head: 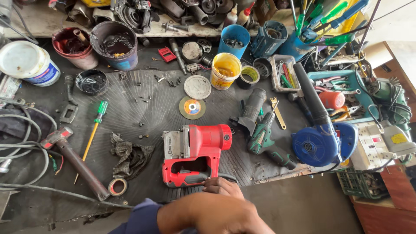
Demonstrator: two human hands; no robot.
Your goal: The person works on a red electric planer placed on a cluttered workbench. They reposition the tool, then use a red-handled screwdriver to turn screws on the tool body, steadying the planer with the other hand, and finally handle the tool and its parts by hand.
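Observation:
A red power tool body (195,154) with a grey metal front lies on the ribbed black mat (143,99) at the bench's near edge. My left arm, in a blue sleeve, crosses in from the lower left. My left hand (229,214) is blurred and close to the camera, and its fingers are hidden. Just beyond it, the curled fingers of my right hand (221,185) rest beside the tool's handle, by a black cable (227,177). I cannot see whether either hand grips anything.
A dirty rag (130,156), a tape roll (117,186), a hammer (76,160) and a green-handled screwdriver (94,130) lie left. A green drill (264,141) and a blue blower (323,138) lie right. A cutting disc (192,107), a yellow tub (225,70), loose screws and containers sit behind.

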